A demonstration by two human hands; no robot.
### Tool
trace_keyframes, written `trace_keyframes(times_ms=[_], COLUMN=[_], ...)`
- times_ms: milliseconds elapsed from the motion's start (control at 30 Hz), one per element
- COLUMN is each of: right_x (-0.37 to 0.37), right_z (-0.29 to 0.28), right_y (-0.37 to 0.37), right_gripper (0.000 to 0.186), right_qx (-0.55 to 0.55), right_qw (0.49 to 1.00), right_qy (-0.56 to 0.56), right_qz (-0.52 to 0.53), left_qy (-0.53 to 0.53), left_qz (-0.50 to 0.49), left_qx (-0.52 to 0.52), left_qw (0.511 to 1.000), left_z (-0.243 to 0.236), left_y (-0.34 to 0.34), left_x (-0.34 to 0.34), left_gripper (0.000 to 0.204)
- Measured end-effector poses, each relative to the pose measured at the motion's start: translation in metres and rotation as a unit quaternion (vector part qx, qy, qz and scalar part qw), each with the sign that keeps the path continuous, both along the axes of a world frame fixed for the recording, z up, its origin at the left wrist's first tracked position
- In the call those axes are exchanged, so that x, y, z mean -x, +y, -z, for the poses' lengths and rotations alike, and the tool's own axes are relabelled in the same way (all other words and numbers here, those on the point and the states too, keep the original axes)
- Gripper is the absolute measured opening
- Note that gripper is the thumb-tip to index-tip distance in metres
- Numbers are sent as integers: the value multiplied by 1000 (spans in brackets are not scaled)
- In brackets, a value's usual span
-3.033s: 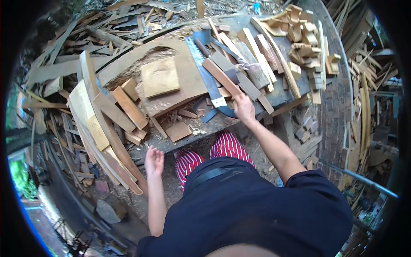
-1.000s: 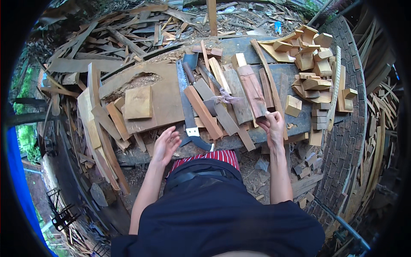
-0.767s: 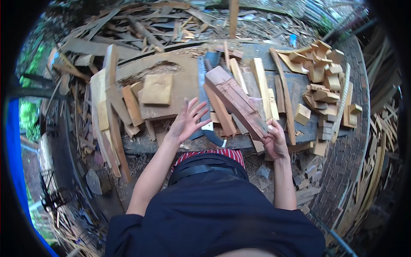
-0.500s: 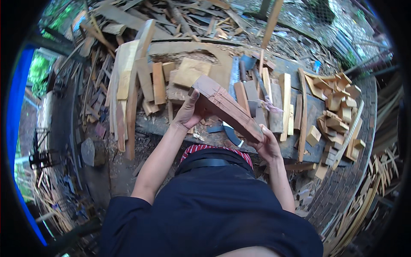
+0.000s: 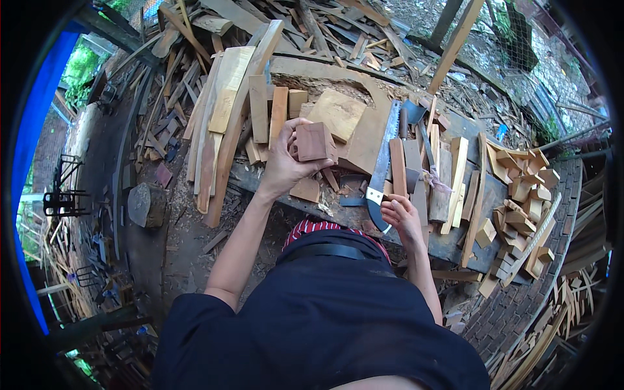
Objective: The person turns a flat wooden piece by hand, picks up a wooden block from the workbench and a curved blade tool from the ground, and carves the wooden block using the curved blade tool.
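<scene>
My left hand (image 5: 290, 162) is closed round a reddish-brown wooden block (image 5: 314, 142), raised over the near side of the workbench. One squarish end of it is turned up toward me, and the rest of its length is hidden behind. My right hand (image 5: 404, 222) is off the block, its fingers curled in beside the handle of a handsaw (image 5: 376, 209). Whether anything small sits in those fingers is too unclear to make out. The saw lies on the bench with its toothed blade pointing away. Just beyond the block rests a pale, thick wooden piece (image 5: 339, 114).
Long boards (image 5: 227, 97) lean over the bench's left side. Several narrow wood strips (image 5: 456, 185) lie to the right, beside a heap of small cut blocks (image 5: 523, 201). Scrap wood (image 5: 312, 32) covers the ground beyond. A log stump (image 5: 146, 205) stands at the left.
My right hand has let go of the block and now hovers by the saw handle. My left hand has turned the block end-up toward me. The view has shifted somewhat.
</scene>
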State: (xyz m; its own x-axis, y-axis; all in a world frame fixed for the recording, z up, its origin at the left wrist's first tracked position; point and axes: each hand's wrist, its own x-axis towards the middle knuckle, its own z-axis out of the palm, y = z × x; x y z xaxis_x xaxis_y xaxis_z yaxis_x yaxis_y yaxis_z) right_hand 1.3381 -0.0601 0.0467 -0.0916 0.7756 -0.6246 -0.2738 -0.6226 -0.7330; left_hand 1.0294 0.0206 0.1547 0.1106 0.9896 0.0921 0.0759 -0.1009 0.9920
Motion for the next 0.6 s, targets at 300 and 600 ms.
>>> trace_keyframes(times_ms=[300,600], right_x=[-4,-14], right_z=[15,32], right_y=[-4,-6], right_gripper=[29,31], right_qx=[-11,7], right_qw=[1000,996], right_qy=[-11,-66], right_qz=[-1,-56], left_qy=[-470,118], left_qz=[-129,-342], left_qx=[80,-79], left_qw=[869,929], left_z=[62,179], left_y=[47,48], left_x=[22,3], left_gripper=[54,57])
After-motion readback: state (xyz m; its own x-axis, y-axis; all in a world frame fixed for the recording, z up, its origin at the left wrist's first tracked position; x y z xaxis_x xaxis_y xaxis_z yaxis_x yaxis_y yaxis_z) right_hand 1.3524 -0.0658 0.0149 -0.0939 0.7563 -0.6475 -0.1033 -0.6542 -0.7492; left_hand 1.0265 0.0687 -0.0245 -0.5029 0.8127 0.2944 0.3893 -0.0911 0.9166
